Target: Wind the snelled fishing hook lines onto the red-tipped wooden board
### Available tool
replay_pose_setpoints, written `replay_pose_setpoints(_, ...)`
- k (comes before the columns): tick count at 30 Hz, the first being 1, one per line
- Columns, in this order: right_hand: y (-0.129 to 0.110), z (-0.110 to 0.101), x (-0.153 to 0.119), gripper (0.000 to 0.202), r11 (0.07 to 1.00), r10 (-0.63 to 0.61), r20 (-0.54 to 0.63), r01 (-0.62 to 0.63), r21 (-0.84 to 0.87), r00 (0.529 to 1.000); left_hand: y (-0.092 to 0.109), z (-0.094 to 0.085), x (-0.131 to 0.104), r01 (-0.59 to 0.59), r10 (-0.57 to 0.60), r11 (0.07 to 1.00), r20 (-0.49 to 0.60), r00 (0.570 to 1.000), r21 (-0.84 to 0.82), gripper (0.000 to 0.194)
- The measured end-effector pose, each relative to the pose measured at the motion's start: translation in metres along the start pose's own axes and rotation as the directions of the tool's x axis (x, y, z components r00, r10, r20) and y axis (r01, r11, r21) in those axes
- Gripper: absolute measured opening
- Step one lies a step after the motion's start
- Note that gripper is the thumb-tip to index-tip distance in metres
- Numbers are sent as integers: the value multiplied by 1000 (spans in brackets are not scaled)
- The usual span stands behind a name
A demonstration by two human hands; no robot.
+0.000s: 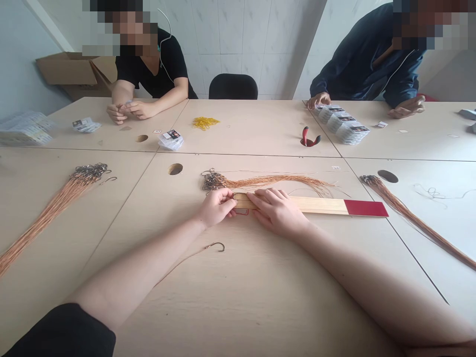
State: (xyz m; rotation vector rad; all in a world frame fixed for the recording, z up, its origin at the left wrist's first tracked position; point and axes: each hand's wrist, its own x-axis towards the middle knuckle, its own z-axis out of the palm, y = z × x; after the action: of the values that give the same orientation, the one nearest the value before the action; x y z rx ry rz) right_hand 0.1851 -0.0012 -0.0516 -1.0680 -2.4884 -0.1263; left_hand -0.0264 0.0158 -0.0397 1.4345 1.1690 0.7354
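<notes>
A flat wooden strip (323,205) with a dark red end lies across the middle of the table. At its left end my left hand (219,207) is closed, thumb and fingers pinching what looks like a hook against the strip. My right hand (277,210) rests over the strip, fingers together, pressing on it. Under the strip, between the hands, a small red piece (242,212) shows. Just behind lies a bundle of hooks (212,179) with orange lines (275,180). A single hook (219,245) with its line lies nearer to me.
More hook-and-line bundles lie at the left (55,206) and right (409,215). Farther back are yellow pieces (205,122), red-handled pliers (305,136) in a table hole and stacked clear packets (347,124). Two people sit across the table (260,124).
</notes>
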Motion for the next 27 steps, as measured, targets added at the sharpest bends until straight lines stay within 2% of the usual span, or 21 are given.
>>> replay_pose_setpoints(18, 1, 1, -2, 40, 1000, -4, -34, 5, 24, 999, 3, 0, -2, -18, 18, 1000, 12, 1000, -10, 9)
replay_pose_setpoints(27, 0, 1, -1, 37, 1000, -11, -16, 11, 24, 1000, -8, -2, 3, -69, 68, 997, 37, 997, 30, 20)
